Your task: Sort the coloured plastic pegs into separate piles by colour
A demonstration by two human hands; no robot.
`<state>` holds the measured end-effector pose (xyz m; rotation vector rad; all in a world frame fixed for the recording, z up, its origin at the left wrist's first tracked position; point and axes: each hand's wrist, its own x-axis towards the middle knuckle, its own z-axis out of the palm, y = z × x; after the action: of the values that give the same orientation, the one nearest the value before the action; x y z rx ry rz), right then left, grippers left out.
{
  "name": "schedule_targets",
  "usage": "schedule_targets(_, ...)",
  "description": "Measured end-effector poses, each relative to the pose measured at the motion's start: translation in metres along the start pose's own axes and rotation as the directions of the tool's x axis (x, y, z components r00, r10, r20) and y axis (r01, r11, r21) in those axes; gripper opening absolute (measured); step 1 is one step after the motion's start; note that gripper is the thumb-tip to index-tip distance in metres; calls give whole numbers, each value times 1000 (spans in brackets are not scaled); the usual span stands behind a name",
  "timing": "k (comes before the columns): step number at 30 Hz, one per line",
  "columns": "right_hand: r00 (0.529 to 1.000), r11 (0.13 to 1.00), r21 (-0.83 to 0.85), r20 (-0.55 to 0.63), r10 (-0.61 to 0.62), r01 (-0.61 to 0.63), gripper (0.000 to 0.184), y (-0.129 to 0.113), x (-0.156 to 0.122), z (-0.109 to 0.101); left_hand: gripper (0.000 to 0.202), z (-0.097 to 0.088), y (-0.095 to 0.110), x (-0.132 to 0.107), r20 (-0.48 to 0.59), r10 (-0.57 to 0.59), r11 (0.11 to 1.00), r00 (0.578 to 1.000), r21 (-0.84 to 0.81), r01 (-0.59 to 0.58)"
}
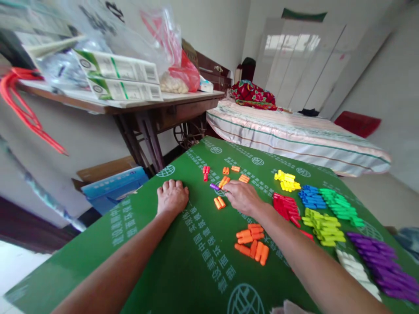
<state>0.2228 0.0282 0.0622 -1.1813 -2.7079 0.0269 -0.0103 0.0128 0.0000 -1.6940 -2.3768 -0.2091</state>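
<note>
My right hand [242, 197] reaches over the green board [196, 244], its fingers pressed together at the tips. Those fingertips are beside a pair of small orange plastic cylinders [224, 182] and close to a single purple cylinder [214, 186]; what they pinch, if anything, is hidden. Another orange pair [219, 203] lies just nearer to me. Farther off are more orange pieces [235, 168] and a small red group [206, 172]. My left hand [173, 197] rests palm down on the board, fingers slightly bent, holding nothing visible.
A loose orange pile [252, 242] lies below my right wrist. Right of my arm are yellow [287, 181], red [285, 206], blue [311, 197], green [340, 206], lime [323, 226], white [356, 270] and purple piles [386, 264]. A cluttered desk [176, 100] stands left, a bed [278, 131] behind.
</note>
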Motion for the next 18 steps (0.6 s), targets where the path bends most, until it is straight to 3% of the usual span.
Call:
schedule_targets(5,997,998,-66,73,28,-23,22,-23,58,27,43,1,-2,-1,-23,8,1000,1000,7,-8)
schedule_targets(9,989,994,-93,130,72,-61,23,-34,82,38,46,-3,-3,1,21,18,1000,1000,-3,-18)
schedule_targets(14,990,995,-96,134,45,-32,21,-38,80,26,53,-3,-3,13,78,12,1000,997,-8,-11)
schedule_targets(18,998,996,-58,25,-61,62,22,-30,47,9,57,-4,-2,17,121,4,1000,993,-21,-2)
